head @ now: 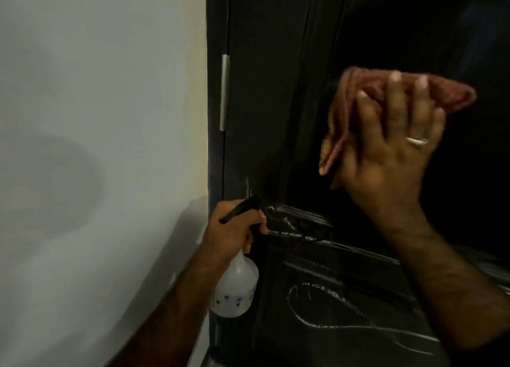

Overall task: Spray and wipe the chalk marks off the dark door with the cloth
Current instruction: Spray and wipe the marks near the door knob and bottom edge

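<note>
We press our right hand point(386, 151) flat on the dark door point(276, 90), up at about two o'clock. Its fingers are spread out straight, and they push a reddish cloth point(452, 96) against the door. A ring point(416, 141) sits on one finger. The cloth sticks out past the fingertips and hangs down by the thumb.

Our left hand point(234, 226) is low, near six o'clock. Its fingers curl tight around the black top of a white spray bottle point(234, 286). The bottle hangs down just beside the door's left edge.

White chalk marks point(331, 311) are still on the door, at about five o'clock, below our right hand. Our right arm crosses in front of some of them. A silver hinge point(225, 92) sits on the door's left edge. A pale wall point(96, 118) fills the nine o'clock side.
</note>
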`<state>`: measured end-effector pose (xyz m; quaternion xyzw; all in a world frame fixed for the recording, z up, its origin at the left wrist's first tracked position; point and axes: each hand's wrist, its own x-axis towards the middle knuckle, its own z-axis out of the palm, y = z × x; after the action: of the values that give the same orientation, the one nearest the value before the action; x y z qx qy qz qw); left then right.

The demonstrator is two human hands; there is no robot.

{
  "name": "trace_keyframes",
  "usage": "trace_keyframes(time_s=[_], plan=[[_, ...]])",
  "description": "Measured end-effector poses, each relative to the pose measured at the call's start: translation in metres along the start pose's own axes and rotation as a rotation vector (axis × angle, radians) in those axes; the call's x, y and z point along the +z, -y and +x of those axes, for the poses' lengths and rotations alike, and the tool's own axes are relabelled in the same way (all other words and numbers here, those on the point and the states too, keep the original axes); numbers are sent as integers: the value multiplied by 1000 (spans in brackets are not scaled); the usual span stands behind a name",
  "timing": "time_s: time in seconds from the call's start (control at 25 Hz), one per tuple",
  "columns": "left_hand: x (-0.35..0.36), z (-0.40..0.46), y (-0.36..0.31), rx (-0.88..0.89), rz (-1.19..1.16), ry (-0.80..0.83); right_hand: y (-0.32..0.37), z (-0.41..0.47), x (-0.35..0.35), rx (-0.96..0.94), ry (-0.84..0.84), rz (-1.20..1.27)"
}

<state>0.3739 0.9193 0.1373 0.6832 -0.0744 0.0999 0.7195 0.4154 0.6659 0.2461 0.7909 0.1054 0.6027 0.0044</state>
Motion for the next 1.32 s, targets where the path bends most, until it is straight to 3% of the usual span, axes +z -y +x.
trace_keyframes(time_s=[0.04, 0.16, 0.32, 0.4, 0.48, 0.56, 0.64, 0.84, 0.92, 1.08, 1.16, 1.24, 1.32], plan=[[-1, -1, 1, 11, -4, -34, 21, 7, 7, -14, 25, -8], [-12, -3, 7, 22, -45, -158, 66, -38, 36, -305, 224, -2], [-34, -7, 20, -20, -63, -280, 57, -143, 53, -701, 455, 50], [-40, -8, 25, -35, -59, -308, 55, -140, 48, -832, 474, 14], [-41, -8, 26, -27, -66, -318, 67, -88, 47, -692, 348, -17], [-40, -9, 25, -13, -80, -330, 87, -18, 49, -382, 198, -12], [-40, -11, 24, -3, -90, -357, 107, 10, 53, -254, 193, 2], [-48, -18, 29, -55, -25, -326, 102, -146, 77, -891, 520, 14], [-48, -22, 39, -124, -35, -327, 86, -139, 72, -856, 487, 12], [-43, -32, 58, -147, -89, -373, 84, -9, 51, -334, 156, -1], [-43, -35, 58, -112, -97, -386, 107, 24, 54, -174, 85, -4], [-46, -38, 58, -81, -75, -389, 132, -10, 72, -317, 209, 46], [-53, -41, 66, -88, -43, -378, 141, -113, 96, -616, 377, 72]])
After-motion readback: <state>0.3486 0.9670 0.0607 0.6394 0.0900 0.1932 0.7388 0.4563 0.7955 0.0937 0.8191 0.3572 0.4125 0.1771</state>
